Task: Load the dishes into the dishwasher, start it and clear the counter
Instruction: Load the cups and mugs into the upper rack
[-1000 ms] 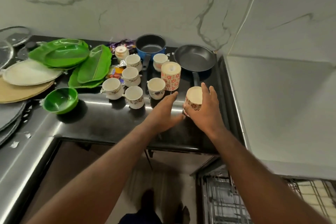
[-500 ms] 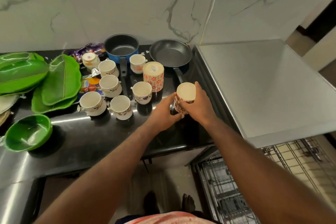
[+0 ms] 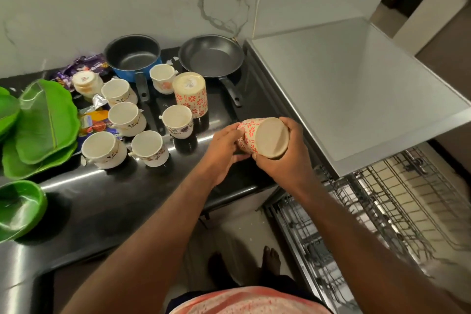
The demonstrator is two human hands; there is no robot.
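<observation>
A red-flowered cream mug [image 3: 265, 138] is tilted on its side above the black counter [image 3: 107, 201], its base turned toward me. My right hand [image 3: 283, 163] grips it from the right and below. My left hand [image 3: 224, 150] holds its left side with curled fingers. A second flowered mug [image 3: 190, 94] stands upside down further back. Several small white cups [image 3: 175, 121] stand upright on the counter. The open dishwasher's wire rack [image 3: 382, 211] lies at the lower right.
A blue saucepan [image 3: 132, 57] and a dark frying pan [image 3: 211, 55] stand at the back by the wall. Green leaf plates [image 3: 43, 125] and a green bowl [image 3: 17, 206] lie at the left. Wrappers [image 3: 84, 67] and a small jar [image 3: 86, 83] lie behind the cups. A steel top [image 3: 356, 89] is at the right.
The flowered mug has been lifted off the counter and tipped onto its side between both hands. My view has swung right, showing more of the dishwasher rack.
</observation>
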